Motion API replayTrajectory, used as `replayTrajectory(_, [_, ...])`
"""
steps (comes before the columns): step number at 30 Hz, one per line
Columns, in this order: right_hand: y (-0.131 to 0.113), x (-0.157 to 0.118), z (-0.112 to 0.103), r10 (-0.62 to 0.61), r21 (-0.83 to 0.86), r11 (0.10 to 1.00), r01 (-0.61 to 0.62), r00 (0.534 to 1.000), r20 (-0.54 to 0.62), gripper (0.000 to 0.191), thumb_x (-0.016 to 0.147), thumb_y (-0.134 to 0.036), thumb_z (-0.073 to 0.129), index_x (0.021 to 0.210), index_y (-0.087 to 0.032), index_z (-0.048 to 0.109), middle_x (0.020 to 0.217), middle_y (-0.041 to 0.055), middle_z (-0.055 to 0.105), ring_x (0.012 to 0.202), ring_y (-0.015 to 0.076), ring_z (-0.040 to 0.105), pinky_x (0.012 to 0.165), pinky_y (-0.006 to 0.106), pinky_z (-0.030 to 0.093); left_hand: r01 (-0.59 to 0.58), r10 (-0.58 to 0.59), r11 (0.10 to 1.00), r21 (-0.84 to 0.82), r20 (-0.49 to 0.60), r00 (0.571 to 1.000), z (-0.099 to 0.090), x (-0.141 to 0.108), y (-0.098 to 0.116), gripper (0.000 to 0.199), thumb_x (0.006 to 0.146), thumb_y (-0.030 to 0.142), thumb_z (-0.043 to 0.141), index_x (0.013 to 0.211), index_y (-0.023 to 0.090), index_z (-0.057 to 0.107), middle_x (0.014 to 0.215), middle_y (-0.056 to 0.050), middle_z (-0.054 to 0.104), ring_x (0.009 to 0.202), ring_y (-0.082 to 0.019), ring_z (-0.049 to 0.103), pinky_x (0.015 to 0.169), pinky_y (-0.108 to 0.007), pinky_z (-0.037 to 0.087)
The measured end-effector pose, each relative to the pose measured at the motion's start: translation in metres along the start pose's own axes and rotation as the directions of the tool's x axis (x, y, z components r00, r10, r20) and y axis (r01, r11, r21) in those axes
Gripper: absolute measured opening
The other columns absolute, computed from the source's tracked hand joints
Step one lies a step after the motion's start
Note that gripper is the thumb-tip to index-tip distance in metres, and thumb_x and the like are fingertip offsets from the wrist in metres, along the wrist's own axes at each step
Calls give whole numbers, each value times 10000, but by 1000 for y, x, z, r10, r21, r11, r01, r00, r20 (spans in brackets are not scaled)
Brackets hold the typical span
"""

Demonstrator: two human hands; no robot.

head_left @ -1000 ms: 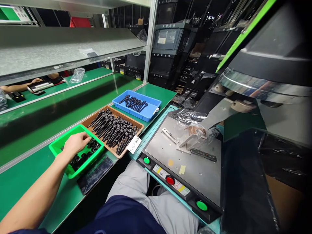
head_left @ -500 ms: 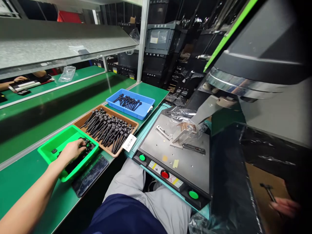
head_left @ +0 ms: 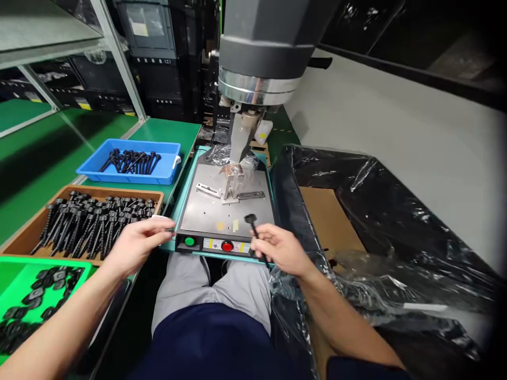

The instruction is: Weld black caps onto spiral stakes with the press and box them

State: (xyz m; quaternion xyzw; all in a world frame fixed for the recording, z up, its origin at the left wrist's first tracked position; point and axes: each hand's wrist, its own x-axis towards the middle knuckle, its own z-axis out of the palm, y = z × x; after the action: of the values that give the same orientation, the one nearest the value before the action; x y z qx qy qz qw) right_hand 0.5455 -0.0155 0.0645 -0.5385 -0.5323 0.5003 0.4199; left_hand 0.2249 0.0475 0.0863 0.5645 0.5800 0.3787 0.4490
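Observation:
My right hand (head_left: 279,247) pinches a black plastic rod with a wide head (head_left: 251,218), held tilted with the head up over the front edge of the machine's metal plate (head_left: 214,219). My left hand (head_left: 138,240) is closed at the fingertips on a small black part (head_left: 170,229), mostly hidden, left of the plate. Below that arm stands a green bin (head_left: 16,282) with small black parts. A brown tray (head_left: 154,198) beyond it is full of similar black rods. Ahead on the plate is a metal fixture (head_left: 233,182), under the machine's grey horn (head_left: 241,137).
A blue tray (head_left: 129,145) with several black rods sits behind the brown one. Two green buttons' panel shows one green button (head_left: 189,241) and a red button (head_left: 227,246). To my right is a box lined with black plastic (head_left: 293,211), with cardboard inside (head_left: 330,211).
My view has swung right. My left hand has left the green bin with a small black part. My right hand has brought the black rod from the lined box to the plate's front.

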Motion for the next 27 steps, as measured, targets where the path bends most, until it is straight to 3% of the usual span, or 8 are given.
replayTrajectory(2, [15,9,23,-42,42,998,42,999,15,298,784,-401,692,935,-161,601,709,19,652,543,120,600,489,237,460,147,-92,945,-293,196,976,37,11,7,460,444,421,907,811,172,788,824,-113,751,756,-252,701,770,-377,568])
replayTrajectory(4, [26,13,38,-69,63,996,69,998,-2,255,800,-365,672,933,-164,590,715,8,637,549,114,595,525,244,473,255,-119,852,-457,306,945,63,17,12,426,444,319,930,810,155,785,811,-110,750,761,-232,706,798,-369,565])
replayTrajectory(9, [40,10,52,-126,34,991,128,990,-68,211,830,-337,630,956,-169,608,712,-6,599,583,115,576,562,248,474,287,-117,715,-637,296,948,96,21,15,350,507,236,918,817,142,785,926,-106,758,836,-201,705,836,-333,557])
replayTrajectory(14, [44,11,57,-187,-51,982,183,978,-93,183,846,-313,613,958,-171,639,681,-22,560,582,101,518,553,231,431,342,-128,692,-636,358,925,110,19,5,341,543,227,903,858,160,789,1097,-118,739,966,-220,688,829,-310,548])
replayTrajectory(22, [51,15,65,-160,89,982,168,983,-86,216,856,-357,598,969,-176,630,692,-7,595,557,107,521,527,230,438,325,-118,697,-639,345,931,115,20,-5,330,566,254,895,861,155,787,1125,-129,729,981,-237,682,804,-329,553])
replayTrajectory(27, [51,14,67,-278,-183,953,243,940,-199,187,869,-304,594,988,-188,678,685,-7,571,588,120,511,593,248,451,284,-106,745,-603,313,944,116,22,-11,374,550,290,904,882,159,790,1135,-145,725,989,-266,682,807,-360,554])
